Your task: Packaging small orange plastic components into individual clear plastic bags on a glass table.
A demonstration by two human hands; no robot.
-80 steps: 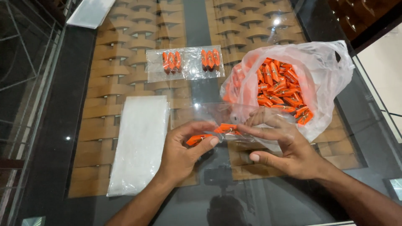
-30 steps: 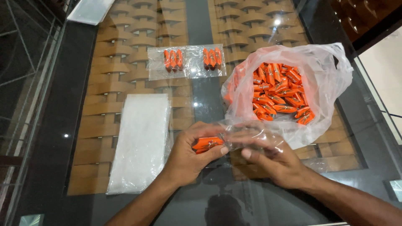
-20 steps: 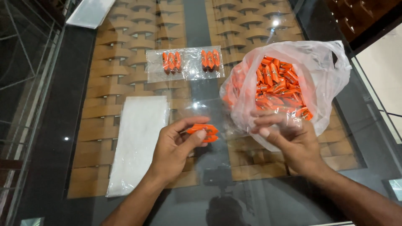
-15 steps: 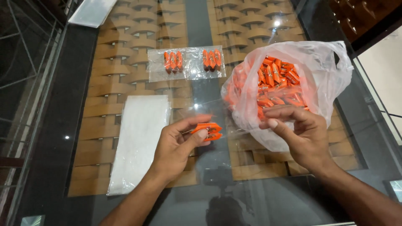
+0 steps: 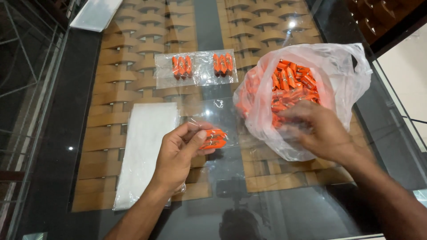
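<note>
At frame centre, a clear pouch [image 5: 209, 129] with orange sweets [image 5: 213, 138] is pinched by the left hand [image 5: 178, 155]; at three o'clock the right hand [image 5: 322, 133] digs into the white bag [image 5: 338, 71] — grasp hidden. Slack pinch risks spillage.

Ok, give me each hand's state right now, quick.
Left hand: shut on a small clear bag of orange candies.
Right hand: reaching into the big candy bag; grip cannot be told.

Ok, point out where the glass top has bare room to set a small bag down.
Free: the strip between the filled packets and the left hand, and the near glass below both hands. Crowded: the big candy bag with the right hand at its mouth, and the stack of empty sleeves.
</note>
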